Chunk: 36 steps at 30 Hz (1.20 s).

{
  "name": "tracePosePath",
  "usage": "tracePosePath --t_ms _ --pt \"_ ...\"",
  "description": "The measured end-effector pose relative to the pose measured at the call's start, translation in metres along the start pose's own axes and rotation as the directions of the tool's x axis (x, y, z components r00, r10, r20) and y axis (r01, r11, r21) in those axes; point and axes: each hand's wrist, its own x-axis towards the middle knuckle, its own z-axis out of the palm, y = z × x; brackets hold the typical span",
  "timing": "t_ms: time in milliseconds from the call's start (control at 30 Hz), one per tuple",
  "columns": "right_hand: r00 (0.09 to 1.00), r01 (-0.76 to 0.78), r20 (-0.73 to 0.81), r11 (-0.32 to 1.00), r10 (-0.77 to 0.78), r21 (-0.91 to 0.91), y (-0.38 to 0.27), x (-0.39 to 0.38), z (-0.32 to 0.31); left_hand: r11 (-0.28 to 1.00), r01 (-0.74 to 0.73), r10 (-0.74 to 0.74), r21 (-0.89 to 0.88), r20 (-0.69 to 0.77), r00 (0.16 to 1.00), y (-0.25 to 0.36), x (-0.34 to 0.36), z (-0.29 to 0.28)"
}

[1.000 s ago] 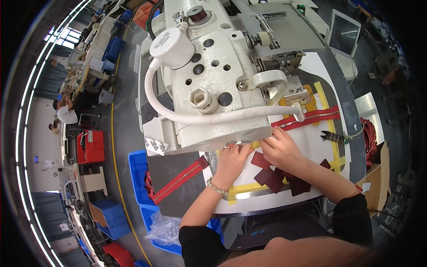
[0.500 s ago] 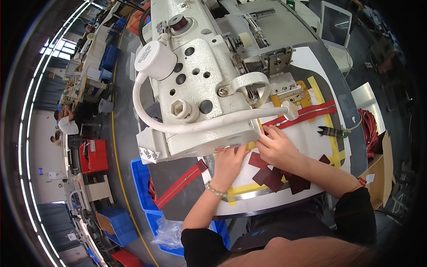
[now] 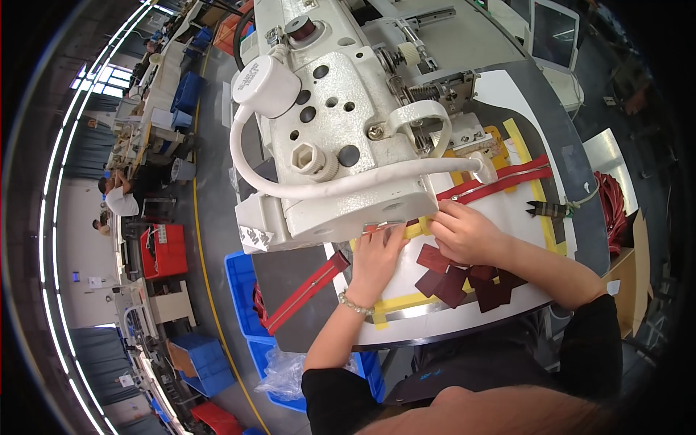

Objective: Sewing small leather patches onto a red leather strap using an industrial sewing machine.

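A white industrial sewing machine (image 3: 333, 130) stands over a white work plate with yellow tape. My left hand (image 3: 377, 257) is at its front lower edge, fingertips partly hidden among red material and yellow tape. My right hand (image 3: 467, 235) is just right of it, fingers bent together near a red zipper strip (image 3: 507, 181); what they hold is unclear. Another red zipper strip (image 3: 304, 293) lies at the left. Several dark red squares (image 3: 449, 286) lie below my right hand. A dark striped clip-like object (image 3: 551, 209) is at the right.
Blue bins (image 3: 243, 304) with plastic bags sit left below the table. At the right are a cardboard box (image 3: 638, 275), red strips (image 3: 610, 210) and a monitor (image 3: 552, 40). Co-workers (image 3: 119, 196) sit along the far left benches beside red bins (image 3: 163, 250).
The whole view has shifted slightly. Both my hands stay at the machine's front edge, with only small movements of the fingers.
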Motion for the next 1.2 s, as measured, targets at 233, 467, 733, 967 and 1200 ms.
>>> tracePosePath --t_ms 233,467,733,967,1200 --pt "0.999 0.012 -0.034 0.997 -0.009 0.082 0.001 -0.002 -0.010 0.991 0.097 -0.080 -0.087 0.187 0.979 -0.010 0.005 -0.008" --pt "0.999 0.005 -0.042 0.993 0.000 0.120 0.000 -0.004 -0.006 0.886 0.139 -0.062 -0.442 0.183 0.981 -0.035 0.003 -0.002" --pt "0.998 -0.039 -0.037 0.992 0.043 0.124 -0.003 -0.002 -0.006 0.840 0.092 0.007 -0.534 0.181 0.983 -0.083 -0.021 0.055" --pt "0.997 -0.081 -0.006 0.984 0.083 0.157 -0.001 -0.006 -0.003 0.861 0.093 0.010 -0.501 0.199 0.980 -0.087 -0.024 0.061" --pt "0.998 -0.059 -0.002 0.992 0.059 0.114 0.000 -0.002 -0.006 0.859 0.122 -0.023 -0.498 0.201 0.979 -0.073 -0.011 0.038"
